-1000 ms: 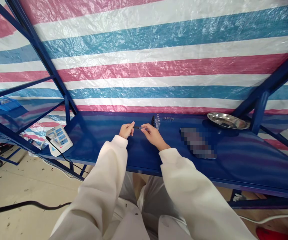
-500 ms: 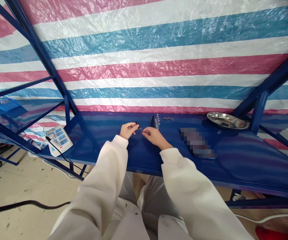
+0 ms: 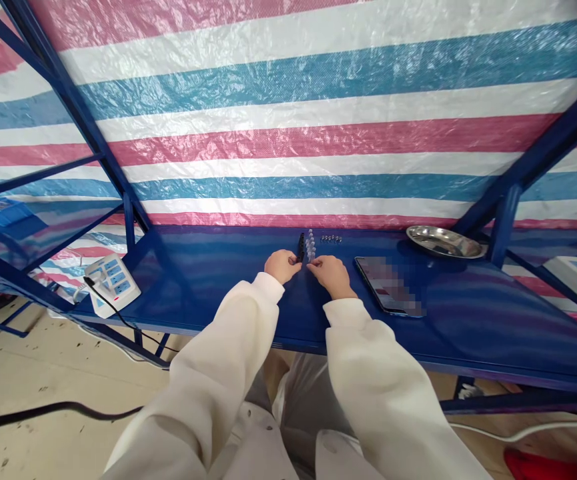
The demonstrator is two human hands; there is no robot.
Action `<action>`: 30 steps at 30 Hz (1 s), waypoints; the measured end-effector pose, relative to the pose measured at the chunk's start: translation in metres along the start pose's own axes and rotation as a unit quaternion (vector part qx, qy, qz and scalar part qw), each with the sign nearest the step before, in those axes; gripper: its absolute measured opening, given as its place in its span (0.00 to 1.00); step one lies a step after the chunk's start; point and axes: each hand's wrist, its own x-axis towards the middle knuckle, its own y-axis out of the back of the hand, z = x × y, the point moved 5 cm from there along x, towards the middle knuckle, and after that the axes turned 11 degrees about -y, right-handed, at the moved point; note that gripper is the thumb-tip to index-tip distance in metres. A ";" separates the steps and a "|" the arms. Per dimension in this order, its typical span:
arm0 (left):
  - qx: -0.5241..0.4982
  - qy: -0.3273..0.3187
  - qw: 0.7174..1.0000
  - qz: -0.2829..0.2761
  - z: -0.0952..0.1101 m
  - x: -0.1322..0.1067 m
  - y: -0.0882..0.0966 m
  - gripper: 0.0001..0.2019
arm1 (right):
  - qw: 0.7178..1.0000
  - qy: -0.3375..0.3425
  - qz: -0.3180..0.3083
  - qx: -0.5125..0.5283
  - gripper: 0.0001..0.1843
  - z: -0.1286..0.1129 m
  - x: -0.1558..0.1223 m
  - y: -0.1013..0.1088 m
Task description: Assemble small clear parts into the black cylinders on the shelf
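My left hand (image 3: 282, 267) is pinched at the near end of a row of small black parts (image 3: 301, 245); its fingertips close on one of them. Beside it, my right hand (image 3: 331, 275) has thumb and forefinger closed on a small clear plastic part at the near end of a row of clear parts (image 3: 311, 241). The two rows run side by side away from me. What kind of parts these are is too small to tell. Just right of them lies a short line of small shiny metal pieces (image 3: 331, 239).
A phone (image 3: 385, 290), partly blurred out, lies right of my right hand. Further back stands an oval metal tray (image 3: 443, 251). A white power strip (image 3: 113, 285) with a black cable is at the blue table's (image 3: 208, 280) left end. Striped sheeting (image 3: 288, 133) hangs behind.
Both hands have moved from in front and left of the rows, where they held a black part and a clear part close together, rightward to the rows' near ends. The view shifted slightly.
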 end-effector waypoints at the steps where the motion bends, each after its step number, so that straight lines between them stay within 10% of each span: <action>1: 0.003 0.001 1.000 0.002 0.001 0.001 -0.002 0.03 | 1.000 -0.006 -0.002 -0.008 0.10 0.000 0.000 0.000; 17: 0.117 0.030 0.991 -0.048 -0.001 -0.006 -0.013 0.12 | 1.000 0.001 -0.021 -0.018 0.12 0.006 0.004 -0.008; 30: 0.181 -0.176 0.967 -0.013 0.013 -0.016 -0.004 0.15 | 0.998 -0.006 -0.043 -0.039 0.13 0.002 0.000 -0.004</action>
